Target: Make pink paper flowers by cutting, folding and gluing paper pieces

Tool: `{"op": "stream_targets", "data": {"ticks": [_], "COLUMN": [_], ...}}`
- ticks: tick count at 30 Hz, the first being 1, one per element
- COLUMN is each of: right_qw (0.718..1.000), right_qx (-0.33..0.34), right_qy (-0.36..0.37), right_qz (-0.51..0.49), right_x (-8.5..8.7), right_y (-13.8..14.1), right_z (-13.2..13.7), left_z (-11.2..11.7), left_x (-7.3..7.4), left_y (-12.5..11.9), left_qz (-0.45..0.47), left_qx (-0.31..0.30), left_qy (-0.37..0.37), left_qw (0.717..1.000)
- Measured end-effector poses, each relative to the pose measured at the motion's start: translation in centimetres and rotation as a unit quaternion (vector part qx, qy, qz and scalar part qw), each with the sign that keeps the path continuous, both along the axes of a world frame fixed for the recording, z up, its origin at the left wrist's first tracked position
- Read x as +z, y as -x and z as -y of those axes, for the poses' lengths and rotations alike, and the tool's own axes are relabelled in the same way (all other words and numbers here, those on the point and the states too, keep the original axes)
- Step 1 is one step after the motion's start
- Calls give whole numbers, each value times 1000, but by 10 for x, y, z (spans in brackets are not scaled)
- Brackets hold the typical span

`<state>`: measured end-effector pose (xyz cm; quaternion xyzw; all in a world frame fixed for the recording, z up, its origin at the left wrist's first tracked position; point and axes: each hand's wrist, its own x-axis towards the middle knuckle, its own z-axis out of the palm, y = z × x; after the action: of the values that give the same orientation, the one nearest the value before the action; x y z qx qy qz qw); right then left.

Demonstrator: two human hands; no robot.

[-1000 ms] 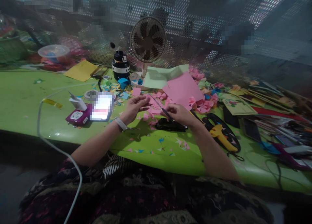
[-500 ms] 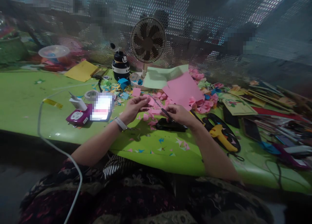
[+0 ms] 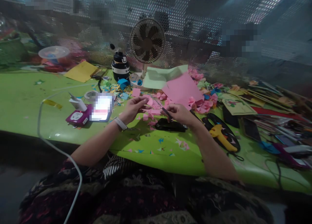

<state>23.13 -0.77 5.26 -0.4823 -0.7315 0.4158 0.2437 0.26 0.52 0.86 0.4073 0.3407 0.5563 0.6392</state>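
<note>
My left hand [image 3: 135,107] pinches a small piece of pink paper [image 3: 149,101] between thumb and fingers. In my right hand [image 3: 179,114] is a pair of scissors [image 3: 166,112] with dark handles; the thin blades point up and left toward the paper. Whether the blades touch the paper is too fine to tell. Below my hands lies a black stapler-like tool [image 3: 170,125] on the green table [image 3: 146,142]. Pink paper scraps lie just behind and under my fingers. A large pink sheet [image 3: 181,90] and a pale green sheet [image 3: 156,77] are beyond them.
A small fan [image 3: 147,41] and a black bottle [image 3: 120,67] stand at the back. To the left are a lit phone [image 3: 101,107], a purple power socket [image 3: 78,116] and a white cable [image 3: 39,120]. A yellow glue gun [image 3: 224,138] and piled papers lie right.
The scissors have turned slightly in my right hand, and their blades look different against the pink paper. My left hand has barely moved.
</note>
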Motion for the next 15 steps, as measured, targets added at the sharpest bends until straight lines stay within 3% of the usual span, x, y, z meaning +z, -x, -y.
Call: {"op": "stream_targets", "data": {"ticks": [6, 9, 15], "right_qw": [994, 986, 957], "right_qx": [-88, -131, -162], "right_qy": [-67, -86, -110], "right_qz": [-3, 61, 214], "right_x": [-3, -4, -12], "right_y": [-9, -18, -31], "right_z": [-7, -13, -28], "left_z": [-3, -6, -6], "left_x": [1, -2, -7], "left_y": [0, 0, 2], "left_qz": [41, 66, 64], "left_qx": [2, -2, -30], "left_qy": [68, 79, 33], "left_qw": [997, 995, 997]}}
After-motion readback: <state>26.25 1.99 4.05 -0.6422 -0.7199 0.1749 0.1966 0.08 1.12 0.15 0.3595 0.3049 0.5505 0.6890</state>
